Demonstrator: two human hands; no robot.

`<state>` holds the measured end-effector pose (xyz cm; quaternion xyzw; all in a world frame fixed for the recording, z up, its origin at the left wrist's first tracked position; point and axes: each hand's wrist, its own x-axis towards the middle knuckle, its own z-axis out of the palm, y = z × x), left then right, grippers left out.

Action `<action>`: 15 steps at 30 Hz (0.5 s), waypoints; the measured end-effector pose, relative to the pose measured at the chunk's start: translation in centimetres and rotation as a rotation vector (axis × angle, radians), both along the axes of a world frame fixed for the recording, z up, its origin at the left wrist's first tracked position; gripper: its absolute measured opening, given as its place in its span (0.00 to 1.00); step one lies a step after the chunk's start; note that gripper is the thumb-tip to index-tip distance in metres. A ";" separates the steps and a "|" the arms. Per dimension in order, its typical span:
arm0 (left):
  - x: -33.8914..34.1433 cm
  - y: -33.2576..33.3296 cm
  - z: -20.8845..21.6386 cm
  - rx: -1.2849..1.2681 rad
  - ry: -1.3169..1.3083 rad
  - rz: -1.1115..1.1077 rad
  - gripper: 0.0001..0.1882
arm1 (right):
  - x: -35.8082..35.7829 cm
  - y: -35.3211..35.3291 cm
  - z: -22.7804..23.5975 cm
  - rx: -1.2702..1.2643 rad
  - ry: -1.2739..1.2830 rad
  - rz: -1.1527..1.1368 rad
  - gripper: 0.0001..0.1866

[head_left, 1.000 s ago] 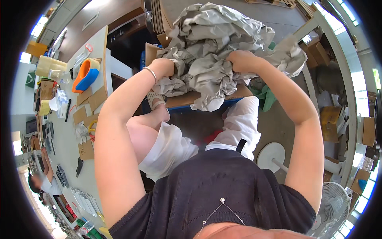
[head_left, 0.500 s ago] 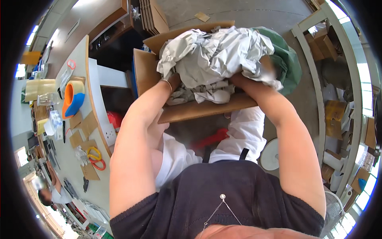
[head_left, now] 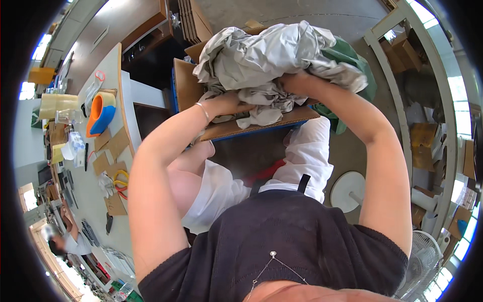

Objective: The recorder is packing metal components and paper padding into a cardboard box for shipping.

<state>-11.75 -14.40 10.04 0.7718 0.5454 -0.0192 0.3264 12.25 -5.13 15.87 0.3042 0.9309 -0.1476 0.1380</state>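
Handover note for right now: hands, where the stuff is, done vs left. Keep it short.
Left hand: pressed into the crumpled grey paper, gripping it.
Right hand: also gripping the paper from the other side.
Paper is bunched on top of the open cardboard box, mostly above its rim; a green bag sits behind.
Done: paper is over the box, partly in.
Left: most of the wad is not yet down inside; flaps open.
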 end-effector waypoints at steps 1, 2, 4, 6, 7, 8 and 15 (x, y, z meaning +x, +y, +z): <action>0.4 0.1 -0.4 0.041 -0.217 -0.042 0.35 | 1.1 0.6 0.7 -0.031 -0.005 0.031 0.20; 1.2 0.5 -0.5 0.085 -0.436 -0.099 0.37 | 3.1 2.4 -0.6 -0.079 0.140 -0.074 0.19; 2.0 0.6 1.3 -0.104 -0.337 0.066 0.36 | 4.6 3.2 1.6 -0.086 0.284 -0.106 0.19; 2.0 1.2 1.2 -0.064 -0.259 -0.069 0.35 | 4.4 3.0 5.3 -0.335 0.384 -0.328 0.20; 0.7 1.0 -2.5 0.235 -0.220 -0.112 0.33 | 3.5 3.6 5.8 -0.359 0.356 -0.355 0.20; 1.1 1.1 -2.6 0.524 -0.188 -0.182 0.31 | 3.8 3.5 6.5 -0.372 0.369 -0.355 0.20; -0.8 0.4 2.6 0.347 0.255 -0.351 0.28 | 3.5 2.3 6.3 0.012 -0.235 0.095 0.20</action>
